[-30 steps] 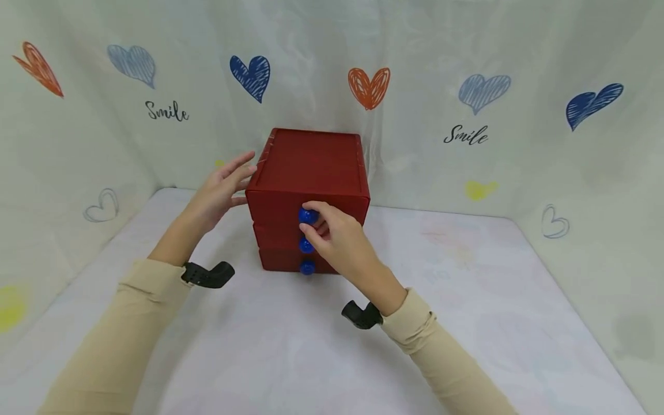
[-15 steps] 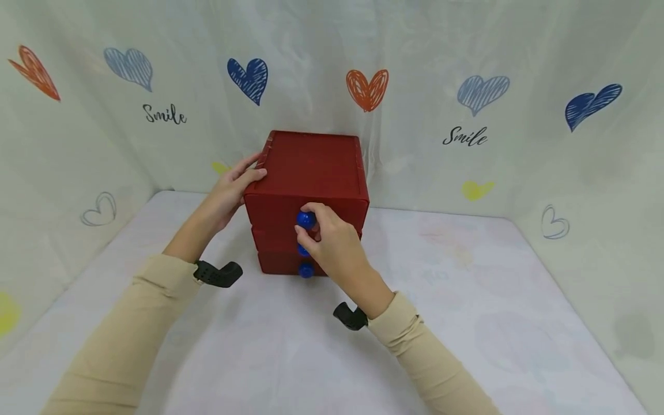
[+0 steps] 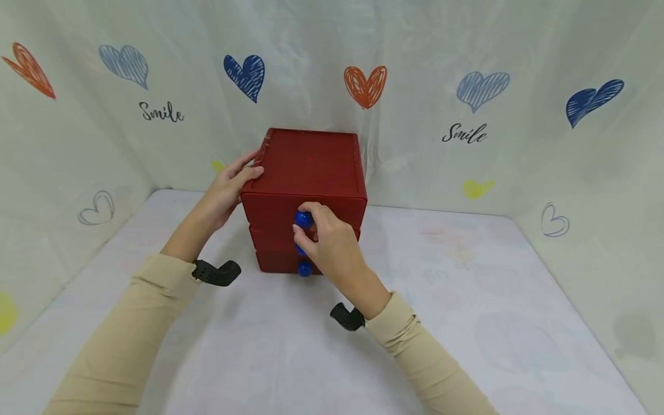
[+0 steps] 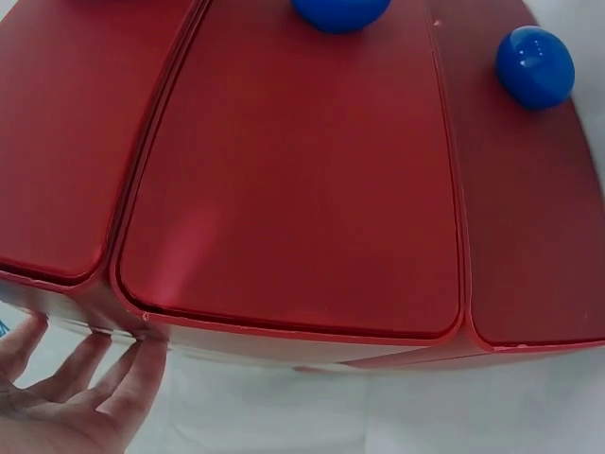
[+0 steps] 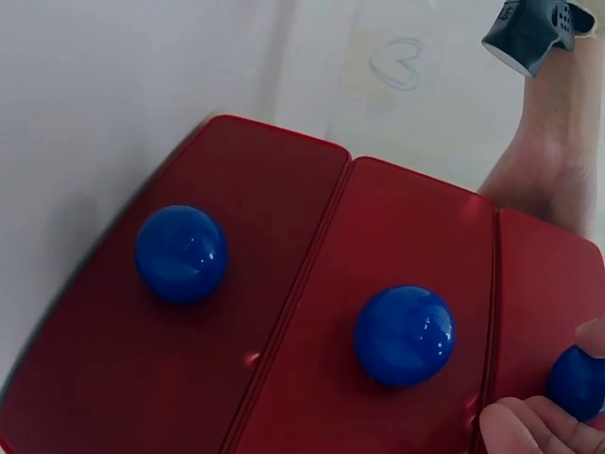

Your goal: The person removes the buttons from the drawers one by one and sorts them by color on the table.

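While the right hand (image 3: pixel 332 245) pinches the top round blue knob (image 3: pixel 303 219), a small smooth grip, the left hand (image 3: pixel 225 190) braces the stiff red three-drawer plastic box (image 3: pixel 308 167) mid-surface (image 3: pixel 467 323), seemingly light enough to slide.

Both arms in long beige sleeves (image 3: pixel 119 340), cuffs bunched at the wrists, bare left hand (image 3: pixel 225 187) and right hand (image 3: pixel 332 248), a black curved camera mount (image 3: pixel 217 272) strapped under each wrist.
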The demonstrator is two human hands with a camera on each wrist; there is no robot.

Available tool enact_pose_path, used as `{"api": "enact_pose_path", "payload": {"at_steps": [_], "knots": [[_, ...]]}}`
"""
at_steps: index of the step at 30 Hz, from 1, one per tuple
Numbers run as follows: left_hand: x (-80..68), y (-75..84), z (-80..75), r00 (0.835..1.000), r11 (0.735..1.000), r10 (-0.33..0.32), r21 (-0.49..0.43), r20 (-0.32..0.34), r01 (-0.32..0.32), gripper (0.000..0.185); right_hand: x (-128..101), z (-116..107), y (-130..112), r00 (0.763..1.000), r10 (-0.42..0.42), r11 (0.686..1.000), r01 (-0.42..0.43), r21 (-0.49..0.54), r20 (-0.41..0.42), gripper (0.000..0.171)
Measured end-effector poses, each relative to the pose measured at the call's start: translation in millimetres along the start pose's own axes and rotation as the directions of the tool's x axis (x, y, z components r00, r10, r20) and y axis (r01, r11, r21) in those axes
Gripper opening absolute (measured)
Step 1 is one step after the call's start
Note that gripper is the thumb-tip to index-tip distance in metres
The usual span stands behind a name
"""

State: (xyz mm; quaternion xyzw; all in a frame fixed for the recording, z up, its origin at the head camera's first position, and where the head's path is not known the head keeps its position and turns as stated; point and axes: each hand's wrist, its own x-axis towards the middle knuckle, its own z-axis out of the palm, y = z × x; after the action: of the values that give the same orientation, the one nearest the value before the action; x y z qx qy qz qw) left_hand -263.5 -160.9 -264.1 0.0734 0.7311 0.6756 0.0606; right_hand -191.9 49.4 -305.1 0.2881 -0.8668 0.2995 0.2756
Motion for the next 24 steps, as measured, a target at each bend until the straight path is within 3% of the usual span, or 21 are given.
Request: {"api": "enact_pose_path", "payload": {"at_steps": [24], "knots": [[1.5, -3.5, -3.6, 1.0, 0.999, 0.003, 0.034, 0.017, -0.004, 0.06, -18.1, 0.7, -13.1, 0.998, -0.022, 0.999, 0.019, -0.051, -0.054, 0.03]]}}
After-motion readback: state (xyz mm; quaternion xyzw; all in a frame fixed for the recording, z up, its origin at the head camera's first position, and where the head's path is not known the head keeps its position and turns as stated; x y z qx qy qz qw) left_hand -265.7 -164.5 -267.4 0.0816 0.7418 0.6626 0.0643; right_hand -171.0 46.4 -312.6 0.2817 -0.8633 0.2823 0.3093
